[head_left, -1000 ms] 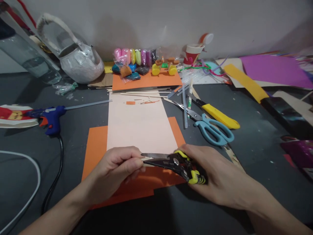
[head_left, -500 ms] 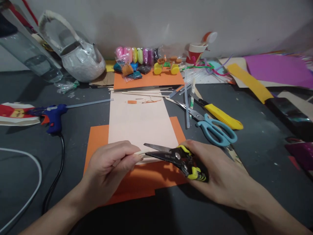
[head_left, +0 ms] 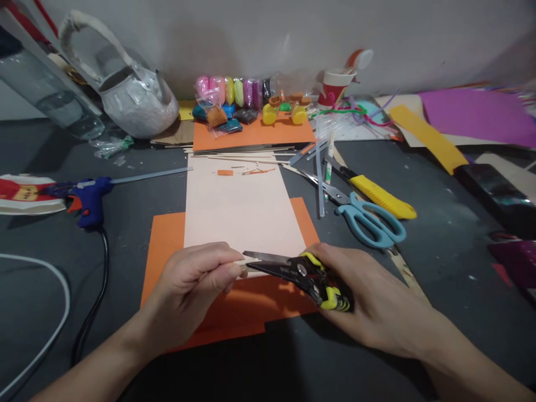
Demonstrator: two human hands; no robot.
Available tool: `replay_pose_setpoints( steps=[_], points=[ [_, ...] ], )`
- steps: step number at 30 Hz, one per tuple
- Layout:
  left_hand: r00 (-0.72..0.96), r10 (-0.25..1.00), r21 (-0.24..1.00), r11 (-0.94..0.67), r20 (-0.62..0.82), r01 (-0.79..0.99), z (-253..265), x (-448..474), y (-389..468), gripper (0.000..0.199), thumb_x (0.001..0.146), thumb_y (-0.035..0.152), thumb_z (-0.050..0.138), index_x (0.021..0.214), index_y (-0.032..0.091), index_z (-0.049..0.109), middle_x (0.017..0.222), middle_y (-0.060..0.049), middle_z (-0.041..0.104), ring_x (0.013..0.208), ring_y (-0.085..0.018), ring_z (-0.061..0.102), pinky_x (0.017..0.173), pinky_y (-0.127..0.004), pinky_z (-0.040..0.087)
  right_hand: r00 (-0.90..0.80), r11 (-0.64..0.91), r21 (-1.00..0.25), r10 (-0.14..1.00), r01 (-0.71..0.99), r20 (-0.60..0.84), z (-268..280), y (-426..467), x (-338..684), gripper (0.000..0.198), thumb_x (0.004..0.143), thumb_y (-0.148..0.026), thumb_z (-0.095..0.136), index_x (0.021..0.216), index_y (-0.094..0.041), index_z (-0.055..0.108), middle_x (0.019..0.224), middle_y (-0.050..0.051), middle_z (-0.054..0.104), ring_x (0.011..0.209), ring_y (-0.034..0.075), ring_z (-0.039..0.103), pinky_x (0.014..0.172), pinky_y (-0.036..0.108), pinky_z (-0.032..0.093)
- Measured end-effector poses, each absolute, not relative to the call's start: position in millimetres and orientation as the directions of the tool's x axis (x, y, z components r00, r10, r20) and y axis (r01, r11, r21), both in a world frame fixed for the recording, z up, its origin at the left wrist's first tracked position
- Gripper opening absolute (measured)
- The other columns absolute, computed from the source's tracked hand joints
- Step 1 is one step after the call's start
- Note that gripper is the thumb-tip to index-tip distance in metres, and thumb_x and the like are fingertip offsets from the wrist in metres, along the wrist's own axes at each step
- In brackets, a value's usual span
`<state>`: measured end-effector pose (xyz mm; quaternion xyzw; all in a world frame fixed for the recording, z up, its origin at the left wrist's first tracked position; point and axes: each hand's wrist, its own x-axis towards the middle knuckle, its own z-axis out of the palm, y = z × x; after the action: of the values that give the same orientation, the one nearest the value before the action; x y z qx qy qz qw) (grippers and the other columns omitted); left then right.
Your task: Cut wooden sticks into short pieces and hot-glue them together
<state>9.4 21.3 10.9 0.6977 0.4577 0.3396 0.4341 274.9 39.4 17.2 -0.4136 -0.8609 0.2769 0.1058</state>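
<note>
Between thumb and forefinger, my left hand [head_left: 196,285] pinches thin pale wooden sticks [head_left: 242,264]; how many is hard to make out. My right hand [head_left: 364,296] is wrapped round the yellow and black handles of a pair of snips [head_left: 299,272]. Their dark blades point left and sit slightly apart around the stick ends, close to my left fingertips. Below both hands lies a white sheet [head_left: 243,212] on top of orange paper [head_left: 163,240]. Small orange and wooden scraps [head_left: 225,173] rest on the white sheet's far end.
Blue-handled scissors [head_left: 371,223] and a yellow utility knife [head_left: 381,195] lie to the right. A blue glue gun [head_left: 92,201] with its cord is at left. Behind stand a silver kettle [head_left: 138,106], bagged colored clay [head_left: 230,103] and a paper cup [head_left: 334,89].
The snips' blades have drawn closer together at the stick ends. Both hands have stayed nearly in place, and the view has shifted slightly.
</note>
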Motion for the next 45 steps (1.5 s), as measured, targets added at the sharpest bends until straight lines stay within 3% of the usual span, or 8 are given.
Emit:
replay_pose_setpoints(
  steps=[5,12,18,24,29,33,37,45],
  points=[
    [0.339,0.935,0.926,-0.214,0.102,0.31,10,9,19,0.027,0.096,0.013,0.05,0.071,0.02,0.057,0.062,0.006,0.053,0.056,-0.006,0.047,0.053,-0.018,0.036,-0.642,0.549,-0.523,0.767,0.652,0.005,15,39,277,0.009,0.082,-0.021,0.051,0.091,-0.023,0.053,0.073,0.001,0.065,0.063,0.02,0.06,0.056,0.029,0.041],
    [0.234,0.972,0.945,-0.073,-0.004,0.319,9,13,20,0.025,0.093,0.017,0.055,0.071,0.019,0.065,0.06,0.005,0.058,0.054,-0.007,0.051,0.051,-0.017,0.041,-0.528,0.431,-0.523,0.848,0.735,-0.043,14,43,272,0.011,0.085,-0.028,0.055,0.094,-0.022,0.052,0.073,0.001,0.063,0.061,0.018,0.059,0.054,0.027,0.042],
    [0.067,0.997,0.944,0.021,-0.046,0.328,4,14,24,0.016,0.09,0.022,0.059,0.079,0.018,0.07,0.063,0.003,0.063,0.055,-0.008,0.054,0.051,-0.017,0.045,-0.33,0.328,-0.172,0.944,0.929,0.016,5,50,285,0.042,0.09,-0.059,0.049,0.105,-0.019,0.051,0.088,0.012,0.066,0.079,0.031,0.066,0.059,0.035,0.042],
    [-0.031,0.999,0.931,-0.027,0.041,0.364,1,11,26,0.011,0.088,0.022,0.063,0.08,0.021,0.072,0.062,0.005,0.064,0.053,-0.006,0.055,0.049,-0.013,0.042,-0.254,0.247,0.094,0.965,0.964,0.071,0,55,292,0.036,0.089,-0.057,0.048,0.092,-0.02,0.05,0.071,0.008,0.062,0.067,0.03,0.064,0.051,0.032,0.034],
    [-0.237,0.967,0.992,0.113,-0.095,0.062,-8,8,31,0.012,0.086,0.034,0.07,0.083,0.022,0.072,0.067,0.004,0.062,0.058,-0.007,0.055,0.052,-0.014,0.045,-0.252,0.245,0.106,0.966,0.964,0.052,-1,54,290,0.037,0.089,-0.055,0.048,0.093,-0.019,0.053,0.077,0.01,0.066,0.073,0.031,0.066,0.056,0.035,0.04],
    [-0.254,0.95,0.978,0.147,-0.18,-0.146,-12,6,34,0.02,0.085,0.041,0.071,0.082,0.021,0.069,0.074,0.003,0.059,0.059,-0.007,0.052,0.049,-0.015,0.041,-0.206,0.198,0.109,0.977,0.974,0.063,0,54,288,0.046,0.088,-0.054,0.051,0.109,-0.014,0.057,0.096,0.016,0.07,0.091,0.034,0.067,0.068,0.038,0.047],
    [-0.213,0.96,0.968,0.139,-0.184,-0.211,-8,8,32,0.022,0.083,0.042,0.073,0.08,0.02,0.068,0.076,0.002,0.057,0.064,-0.009,0.053,0.049,-0.018,0.041,0.006,-0.012,0.123,0.999,0.992,0.047,7,60,294,0.054,0.088,-0.052,0.052,0.121,-0.01,0.055,0.11,0.019,0.068,0.102,0.037,0.065,0.076,0.04,0.048],
    [-0.147,0.965,0.932,0.162,-0.219,-0.324,-16,10,32,0.025,0.08,0.043,0.076,0.079,0.019,0.07,0.073,0.0,0.056,0.075,-0.013,0.051,0.052,-0.017,0.041,0.312,-0.317,0.124,0.948,0.94,0.056,11,83,342,0.053,0.086,-0.056,0.052,0.111,-0.01,0.06,0.106,0.022,0.069,0.098,0.038,0.067,0.072,0.04,0.048]
  ],
)
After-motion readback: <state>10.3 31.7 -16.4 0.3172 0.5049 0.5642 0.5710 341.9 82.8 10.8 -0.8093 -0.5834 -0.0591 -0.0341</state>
